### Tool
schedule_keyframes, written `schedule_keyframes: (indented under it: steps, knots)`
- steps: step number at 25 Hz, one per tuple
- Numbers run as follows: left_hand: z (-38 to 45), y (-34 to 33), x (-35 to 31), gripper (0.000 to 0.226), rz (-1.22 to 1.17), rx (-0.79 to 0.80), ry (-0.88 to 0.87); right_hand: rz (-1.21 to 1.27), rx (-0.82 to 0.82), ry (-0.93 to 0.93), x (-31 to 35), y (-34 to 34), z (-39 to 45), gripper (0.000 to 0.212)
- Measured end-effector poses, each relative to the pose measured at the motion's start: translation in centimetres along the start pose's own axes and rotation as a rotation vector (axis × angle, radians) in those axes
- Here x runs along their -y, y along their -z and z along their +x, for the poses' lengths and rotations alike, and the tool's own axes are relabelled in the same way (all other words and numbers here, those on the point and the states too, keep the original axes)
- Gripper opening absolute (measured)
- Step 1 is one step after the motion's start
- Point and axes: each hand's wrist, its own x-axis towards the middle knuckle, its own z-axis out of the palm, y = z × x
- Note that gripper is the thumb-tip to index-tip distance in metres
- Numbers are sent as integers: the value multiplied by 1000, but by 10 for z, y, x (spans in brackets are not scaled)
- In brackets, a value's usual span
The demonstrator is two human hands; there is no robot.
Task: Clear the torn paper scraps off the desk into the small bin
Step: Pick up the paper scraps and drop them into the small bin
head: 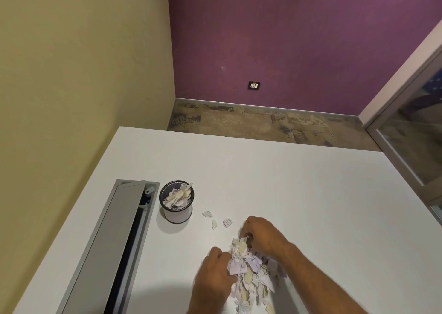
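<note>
A heap of torn paper scraps [251, 273], white, lilac and cream, lies on the white desk [287, 182] near the front edge. My left hand [215, 273] presses against the heap's left side, fingers curled into the paper. My right hand [263, 234] closes over the top of the heap from the right. Three loose scraps [216, 219] lie apart between the heap and the small mesh bin [177, 214]. The bin stands upright to the left and holds several scraps, one strip poking over its rim.
A grey cable tray [112, 242] with its lid tilted open runs along the desk's left part, right beside the bin. A yellow wall borders the left. The desk's far edge drops to a mottled floor; a glass partition stands at right.
</note>
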Motion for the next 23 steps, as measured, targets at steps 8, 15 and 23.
schedule_keyframes:
  steps: [8, 15, 23]
  knots:
    - [2, 18, 13, 14, -23, -40, 116, 397, -195, -175, -6, 0, -1, 13]
    - [-13, 53, 22, 17, -290, -195, 186, 1018, -255, -111, 33, 42, 9, 14]
    - [-13, 110, 7, 17, -615, -437, 253, 813, -364, 110, 129, 73, 60, 14]
